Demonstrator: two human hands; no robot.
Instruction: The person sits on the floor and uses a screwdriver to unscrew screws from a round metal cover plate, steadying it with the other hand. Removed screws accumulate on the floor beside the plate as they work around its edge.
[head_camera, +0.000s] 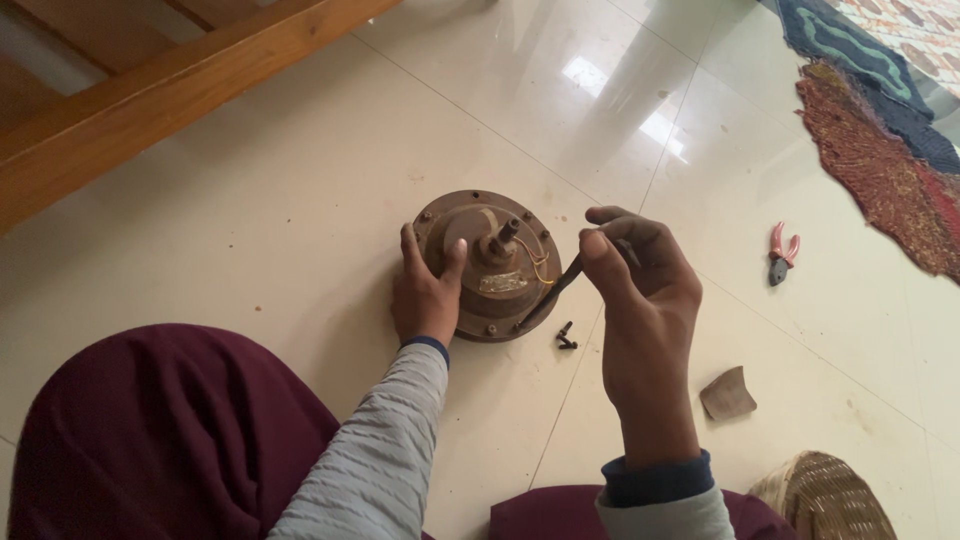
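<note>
On a glossy tiled floor (300, 200), a round brown fan motor housing (487, 265) lies flat between a seated person's knees, its short shaft (505, 233) pointing up from the centre and thin yellow wires (541, 265) trailing across its top. The left hand (428, 292) rests on the housing's near-left rim, fingers spread along the edge and thumb pressed onto the top face, bracing it rather than closing around it. The right hand (640, 290), raised just to the right of the housing, is closed around the handle of a dark slender tool (556, 292), likely a screwdriver; its long axis runs down and to the left from the fingers, with the tip meeting the housing's lower-right rim. The housing therefore lies to the left of and below the gripping hand, and the left hand is the nearer, already touching it. Small dark screws (566, 336) lie on the floor just beside that rim. Farther right sit red-handled pliers (781, 254), a brown scrap (727, 394), a woven basket (825, 495) and a patterned rug (880, 150); a wooden beam (150, 100) crosses the upper left.
</note>
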